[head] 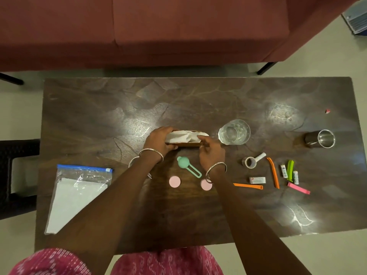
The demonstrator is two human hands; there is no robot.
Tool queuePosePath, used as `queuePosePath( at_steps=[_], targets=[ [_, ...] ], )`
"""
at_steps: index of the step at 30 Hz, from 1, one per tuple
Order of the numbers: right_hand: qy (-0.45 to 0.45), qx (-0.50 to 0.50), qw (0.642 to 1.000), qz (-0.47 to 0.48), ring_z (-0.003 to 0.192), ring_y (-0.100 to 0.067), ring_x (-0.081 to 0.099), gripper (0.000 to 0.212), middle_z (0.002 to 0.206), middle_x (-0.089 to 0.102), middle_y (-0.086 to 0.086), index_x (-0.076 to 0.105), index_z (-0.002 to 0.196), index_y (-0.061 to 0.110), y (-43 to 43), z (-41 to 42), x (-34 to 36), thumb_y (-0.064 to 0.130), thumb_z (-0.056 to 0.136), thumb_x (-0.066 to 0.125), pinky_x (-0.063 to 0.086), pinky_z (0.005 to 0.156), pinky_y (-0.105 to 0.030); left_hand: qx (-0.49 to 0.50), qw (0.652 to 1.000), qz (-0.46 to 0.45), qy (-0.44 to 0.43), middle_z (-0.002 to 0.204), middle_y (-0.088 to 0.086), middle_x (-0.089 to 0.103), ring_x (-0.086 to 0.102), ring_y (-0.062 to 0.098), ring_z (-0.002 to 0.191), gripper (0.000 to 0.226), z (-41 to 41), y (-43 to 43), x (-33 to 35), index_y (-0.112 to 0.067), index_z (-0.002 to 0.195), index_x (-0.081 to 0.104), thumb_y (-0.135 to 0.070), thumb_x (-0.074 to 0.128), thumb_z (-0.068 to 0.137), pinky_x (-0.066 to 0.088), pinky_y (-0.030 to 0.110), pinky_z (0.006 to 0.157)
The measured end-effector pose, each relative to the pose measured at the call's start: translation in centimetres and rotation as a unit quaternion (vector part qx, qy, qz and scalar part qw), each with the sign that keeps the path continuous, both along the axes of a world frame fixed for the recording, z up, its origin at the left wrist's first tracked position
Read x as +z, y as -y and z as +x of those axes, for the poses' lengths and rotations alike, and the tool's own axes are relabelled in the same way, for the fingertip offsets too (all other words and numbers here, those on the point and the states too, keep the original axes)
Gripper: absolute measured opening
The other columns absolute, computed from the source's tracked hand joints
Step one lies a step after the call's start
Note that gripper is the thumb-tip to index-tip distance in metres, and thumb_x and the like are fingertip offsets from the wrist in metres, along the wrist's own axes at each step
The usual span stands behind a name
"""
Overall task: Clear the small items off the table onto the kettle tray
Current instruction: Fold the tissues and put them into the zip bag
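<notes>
A brown wooden holder stuffed with white napkins point(184, 137) stands at the middle of the dark table point(89, 108). My left hand point(158, 140) grips its left end and my right hand point(210, 150) holds its right end and the paper. Just in front lie a mint-green scoop point(187, 166) and two pink discs point(174, 182), one half hidden under my right wrist point(205, 185). To the right lie a tape roll point(249, 162), a white scoop point(260, 156), orange clips point(273, 172), a small white box point(257, 180), a green clip point(290, 170) and a pink clip point(298, 188). No kettle tray is in view.
A clear glass point(234, 132) stands right of the holder and a steel cup point(320, 138) lies on its side farther right. A zip bag with white paper point(77, 197) lies at the front left. A red sofa point(158, 30) runs behind the table.
</notes>
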State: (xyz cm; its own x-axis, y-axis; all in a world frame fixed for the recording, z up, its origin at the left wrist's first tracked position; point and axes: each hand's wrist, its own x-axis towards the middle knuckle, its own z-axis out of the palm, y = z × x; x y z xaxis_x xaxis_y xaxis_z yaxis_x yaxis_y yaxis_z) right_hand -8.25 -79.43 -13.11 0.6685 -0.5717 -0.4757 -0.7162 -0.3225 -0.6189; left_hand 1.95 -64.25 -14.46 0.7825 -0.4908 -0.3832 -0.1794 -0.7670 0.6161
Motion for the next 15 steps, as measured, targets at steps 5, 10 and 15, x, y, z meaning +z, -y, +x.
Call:
queuePosePath(
  at_steps=[5,10,15],
  targets=[
    [-0.048,0.019,0.998,-0.031,0.108,-0.024,0.067,0.040,0.112,0.073,-0.003,0.066,0.120,0.024,0.5,0.7,-0.4,0.006,0.087,0.052,0.051,0.097,-0.038,0.004,0.999,0.018,-0.046,0.129,0.005,0.056,0.052,0.022,0.116,0.093,1.2,-1.5,0.2,-0.026,0.137,0.047,-0.024,0.091,0.055,0.040,0.031,0.096],
    [-0.053,-0.001,0.997,-0.057,0.107,-0.023,0.066,0.037,0.107,0.074,-0.001,0.067,0.117,0.023,0.8,0.9,-0.4,0.007,0.087,0.052,0.050,0.095,-0.033,0.058,0.992,0.110,-0.032,0.111,0.001,0.068,0.063,0.024,0.104,0.060,2.4,-4.4,0.2,-0.026,0.115,0.063,-0.011,0.086,0.062,0.051,0.035,0.089],
    [-0.085,0.037,0.991,-0.098,0.101,-0.034,0.063,0.040,0.104,0.071,-0.011,0.064,0.120,0.032,0.9,0.9,-0.5,0.010,0.091,0.046,0.049,0.084,-0.036,0.082,0.984,0.130,-0.095,0.084,-0.010,0.072,0.067,0.012,0.087,0.040,2.6,-4.5,0.3,-0.029,0.093,0.070,-0.028,0.090,0.058,0.051,0.037,0.089]
  ],
)
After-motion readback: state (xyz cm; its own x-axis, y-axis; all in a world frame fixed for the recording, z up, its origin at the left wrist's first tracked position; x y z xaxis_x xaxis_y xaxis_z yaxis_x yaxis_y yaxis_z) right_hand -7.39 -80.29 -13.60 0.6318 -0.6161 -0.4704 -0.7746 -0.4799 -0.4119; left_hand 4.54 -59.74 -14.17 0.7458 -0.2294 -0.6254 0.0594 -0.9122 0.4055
